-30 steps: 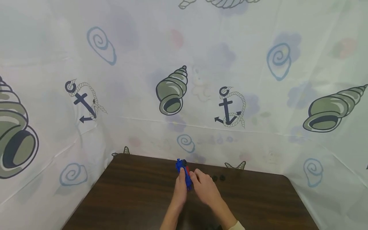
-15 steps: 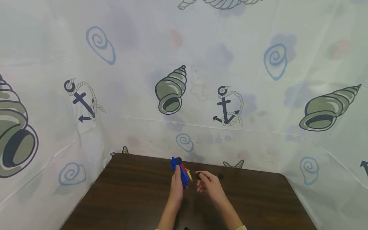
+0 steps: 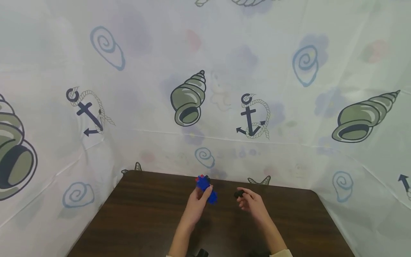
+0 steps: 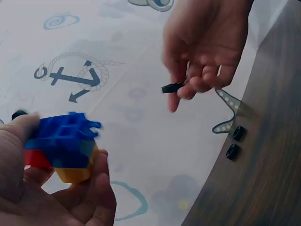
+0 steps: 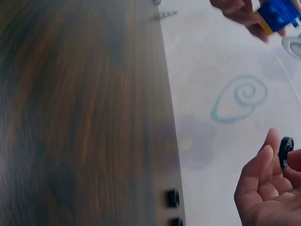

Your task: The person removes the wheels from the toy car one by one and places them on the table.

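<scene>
Hands first: left hand [image 3: 195,202] grips the block toy [image 4: 61,134], thumb on top, fingers [image 4: 102,186] wrapped underneath. Right hand [image 3: 253,203] pinches one black wheel [image 5: 286,151], well apart from the left. Both in the air.

Toy sits inside the left grip, blue frame up, red and yellow blocks below; reads as belly-up to me. Black round bit [image 4: 19,113] past the left thumb is probably a wheel already on. Step looks like wheel fitting. I'd hold the toy by its body, thumb off the mounting spots, and brace from behind so the push doesn't twist it.

Wheel: pinch by the rim, hub face free, line up square with the mount, then push straight. Tilted entry could pop it out of the fingers. Can't tell which mount is free.

Room: cloth [image 3: 144,53] rises just past the fingers, so little reach forward. Surface [image 3: 154,214] has its far edge near both hands; more space left of the left fingers and back toward the body. I'd fit it there. Two spare wheels [image 5: 174,198] lie near that edge, beside the right fingers; a stray knuckle could nudge them over.
</scene>
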`<state>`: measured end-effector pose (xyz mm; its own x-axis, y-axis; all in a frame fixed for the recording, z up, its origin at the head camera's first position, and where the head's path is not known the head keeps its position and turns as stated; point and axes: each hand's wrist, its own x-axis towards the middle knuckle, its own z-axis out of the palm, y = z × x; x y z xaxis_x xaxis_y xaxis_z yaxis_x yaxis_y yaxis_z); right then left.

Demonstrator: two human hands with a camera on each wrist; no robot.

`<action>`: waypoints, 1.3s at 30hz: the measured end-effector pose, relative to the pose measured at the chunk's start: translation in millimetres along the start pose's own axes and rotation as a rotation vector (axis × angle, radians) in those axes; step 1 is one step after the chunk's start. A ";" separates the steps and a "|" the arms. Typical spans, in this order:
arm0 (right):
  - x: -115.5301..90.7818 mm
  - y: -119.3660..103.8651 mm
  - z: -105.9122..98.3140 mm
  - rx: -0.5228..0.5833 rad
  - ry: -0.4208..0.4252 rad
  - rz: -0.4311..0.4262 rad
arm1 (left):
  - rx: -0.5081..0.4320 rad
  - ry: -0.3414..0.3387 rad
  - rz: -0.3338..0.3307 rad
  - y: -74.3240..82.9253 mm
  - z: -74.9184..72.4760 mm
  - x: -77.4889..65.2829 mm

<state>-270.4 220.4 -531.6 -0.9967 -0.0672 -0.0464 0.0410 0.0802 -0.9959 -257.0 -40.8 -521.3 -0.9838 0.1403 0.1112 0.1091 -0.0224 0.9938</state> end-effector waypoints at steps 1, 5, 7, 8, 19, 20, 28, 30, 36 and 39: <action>0.5 0.9 -4.2 -0.003 0.013 -0.002 | 0.024 -0.008 0.011 1.2 0.0 -0.5; 2.9 5.9 -19.3 -0.010 0.075 -0.009 | 0.146 0.029 0.061 4.8 1.4 -0.9; 4.7 9.0 -26.3 -0.020 0.099 -0.003 | 0.189 0.067 0.092 5.7 1.7 -0.9; 5.8 11.1 -29.7 -0.028 0.109 0.000 | 0.198 0.085 0.108 5.9 1.8 -1.3; 18.3 39.3 -56.9 -0.151 0.207 0.069 | 0.189 0.100 0.180 9.0 0.4 -4.7; 20.2 41.6 -58.4 -0.158 0.207 0.078 | 0.186 0.102 0.185 10.0 0.4 -4.7; 34.4 58.9 -68.9 -0.199 0.214 0.166 | 0.138 0.130 0.169 14.0 1.0 -4.7; 37.3 63.1 -71.9 -0.201 0.223 0.187 | 0.133 0.130 0.154 13.4 1.3 -5.2; 51.3 67.3 -80.2 -0.208 0.222 0.217 | 0.134 0.094 0.132 11.4 2.9 -5.3; 59.2 66.3 -83.1 -0.195 0.205 0.221 | 0.142 0.083 0.131 11.3 3.5 -4.3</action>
<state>-332.5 304.4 -594.0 -0.9594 0.1726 -0.2233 0.2630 0.2596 -0.9292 -251.1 -38.2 -510.6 -0.9676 0.0628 0.2447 0.2502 0.1057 0.9624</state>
